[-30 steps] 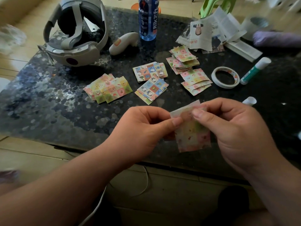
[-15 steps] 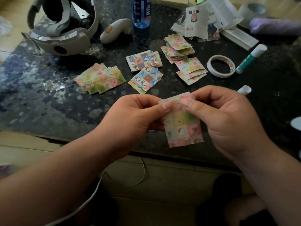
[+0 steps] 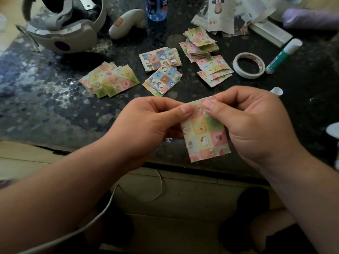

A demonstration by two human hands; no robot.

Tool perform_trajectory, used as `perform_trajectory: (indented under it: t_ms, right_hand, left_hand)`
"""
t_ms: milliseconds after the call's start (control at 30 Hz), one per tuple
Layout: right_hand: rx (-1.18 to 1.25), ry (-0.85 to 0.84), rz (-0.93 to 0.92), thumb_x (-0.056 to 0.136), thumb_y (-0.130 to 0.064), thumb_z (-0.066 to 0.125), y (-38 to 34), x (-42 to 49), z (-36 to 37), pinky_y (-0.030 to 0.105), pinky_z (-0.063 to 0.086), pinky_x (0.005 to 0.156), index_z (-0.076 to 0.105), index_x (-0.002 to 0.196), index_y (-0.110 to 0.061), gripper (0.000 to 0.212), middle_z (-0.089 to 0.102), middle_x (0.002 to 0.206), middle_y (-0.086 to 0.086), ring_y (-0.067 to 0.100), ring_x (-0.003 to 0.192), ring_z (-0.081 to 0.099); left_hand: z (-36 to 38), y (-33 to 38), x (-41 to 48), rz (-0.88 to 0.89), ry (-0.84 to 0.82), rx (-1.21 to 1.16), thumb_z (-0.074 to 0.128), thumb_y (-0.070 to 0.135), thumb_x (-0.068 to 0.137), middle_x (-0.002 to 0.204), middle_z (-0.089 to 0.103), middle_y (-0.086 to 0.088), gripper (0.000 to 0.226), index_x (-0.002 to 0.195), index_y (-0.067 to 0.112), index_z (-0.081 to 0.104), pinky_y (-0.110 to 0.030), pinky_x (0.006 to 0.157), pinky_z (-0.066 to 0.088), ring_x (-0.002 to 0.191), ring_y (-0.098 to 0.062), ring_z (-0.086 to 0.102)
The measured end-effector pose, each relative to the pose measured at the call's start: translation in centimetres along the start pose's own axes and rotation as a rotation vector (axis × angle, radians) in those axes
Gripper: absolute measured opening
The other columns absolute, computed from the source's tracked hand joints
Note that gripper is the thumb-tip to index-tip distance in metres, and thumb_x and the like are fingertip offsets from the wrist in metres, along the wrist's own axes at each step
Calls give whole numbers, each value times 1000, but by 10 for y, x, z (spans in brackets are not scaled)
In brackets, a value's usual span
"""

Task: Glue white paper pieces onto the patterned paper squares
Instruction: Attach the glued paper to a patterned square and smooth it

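A patterned paper square (image 3: 206, 136) with pastel cartoon checks hangs over the near edge of the dark table (image 3: 45, 107). My left hand (image 3: 146, 125) pinches its top left corner between thumb and fingers. My right hand (image 3: 251, 121) pinches the top edge right beside it, thumbs almost touching. A white backing edge shows along the top of the square. Several piles of patterned squares (image 3: 110, 80) lie further back, some blue-toned (image 3: 162, 67), some pink (image 3: 213, 69). A green glue stick (image 3: 283, 55) lies at the right, with its white cap (image 3: 276, 91) apart from it.
A roll of white tape (image 3: 248, 65) sits beside the glue stick. At the back are a grey headset (image 3: 62, 32), a white controller (image 3: 126, 22), a blue bottle (image 3: 156, 8) and cut printed papers (image 3: 231, 13). A white cable (image 3: 110, 202) runs below the table edge.
The view has tilted, so hands and square sit slightly lower relative to the table. Both hands keep their pinch on the square's top edge; the thumbs have drawn closer together.
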State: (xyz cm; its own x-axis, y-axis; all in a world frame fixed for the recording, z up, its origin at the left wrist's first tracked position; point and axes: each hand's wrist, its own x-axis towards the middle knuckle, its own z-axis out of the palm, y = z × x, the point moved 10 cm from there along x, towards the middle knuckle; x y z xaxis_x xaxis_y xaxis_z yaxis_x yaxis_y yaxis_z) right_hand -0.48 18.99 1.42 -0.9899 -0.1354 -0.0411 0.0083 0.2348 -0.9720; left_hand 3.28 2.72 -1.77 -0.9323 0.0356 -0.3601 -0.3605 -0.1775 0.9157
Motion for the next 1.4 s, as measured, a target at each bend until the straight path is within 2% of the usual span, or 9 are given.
perform_trajectory:
  t_ms: [233, 433, 600, 800, 1000, 1067, 1133, 1200, 1400]
  right_hand:
    - [-31, 27, -21, 81, -28, 76, -1, 0, -1, 55, 63, 68, 75, 80, -16, 12, 76, 82, 9, 26, 79, 76]
    - [-37, 37, -21, 85, -24, 80, 0, 1, -1, 52, 63, 68, 75, 80, -16, 10, 77, 82, 7, 24, 79, 77]
    - [-47, 27, -24, 83, -26, 79, 1, 0, 1, 51, 64, 68, 76, 81, -16, 11, 77, 82, 7, 24, 79, 77]
    - [-85, 5, -35, 88, -20, 80, -1, -2, 3, 50, 64, 69, 76, 84, -15, 8, 78, 83, 5, 21, 79, 77]
    - [-66, -74, -8, 87, -15, 80, -3, -2, 8, 49, 64, 70, 76, 83, -12, 6, 78, 83, 6, 21, 80, 77]
    - [-70, -111, -3, 86, -16, 79, -5, -3, 11, 48, 64, 71, 77, 82, -14, 5, 78, 84, 4, 20, 80, 77]
    - [-66, -124, 1, 86, -17, 79, -5, -3, 12, 48, 64, 71, 77, 83, -15, 4, 78, 84, 3, 20, 81, 77]
    - [-36, -120, 22, 86, -17, 78, -3, -4, 12, 50, 64, 72, 77, 84, -13, 4, 78, 85, 6, 23, 81, 77]
    - [46, -82, 75, 81, -18, 80, 0, -5, 8, 55, 63, 70, 76, 83, -8, 11, 78, 84, 12, 29, 80, 78]
  left_hand:
    - [-1, 0, 0, 4, 1, -15, 71, 20, 76, 89, 76, -21, 18, 79, 3, 74, -49, 85, 60, 86, -34, 73]
    - [1, -2, 1, 10, -30, -41, 71, 22, 75, 89, 76, -18, 20, 82, 3, 72, -39, 75, 60, 85, -29, 72]
    - [-1, -2, 4, 18, -5, 0, 73, 21, 74, 90, 76, -18, 17, 82, 7, 76, -53, 90, 59, 90, -35, 73]
    - [-5, -2, 3, 46, 25, 5, 73, 21, 73, 85, 76, -18, 13, 74, 10, 78, -56, 89, 59, 84, -33, 73]
    - [4, 0, 1, 25, -75, 68, 74, 24, 75, 88, 76, -18, 18, 80, 7, 78, -44, 85, 61, 85, -29, 74]
    - [2, 0, 1, 28, -59, 96, 75, 27, 74, 87, 76, -18, 18, 78, 10, 79, -49, 89, 60, 86, -32, 74]
    - [-1, 2, 1, 49, -33, 136, 77, 29, 76, 87, 76, -18, 17, 78, 12, 80, -61, 95, 54, 92, -41, 72]
    - [-3, 4, 0, 71, -22, 160, 77, 31, 78, 88, 77, -17, 17, 79, 14, 80, -66, 95, 52, 95, -43, 71]
    - [-2, 6, 0, 102, -23, 209, 73, 34, 78, 87, 78, -10, 25, 85, 10, 78, -54, 89, 59, 88, -28, 75]
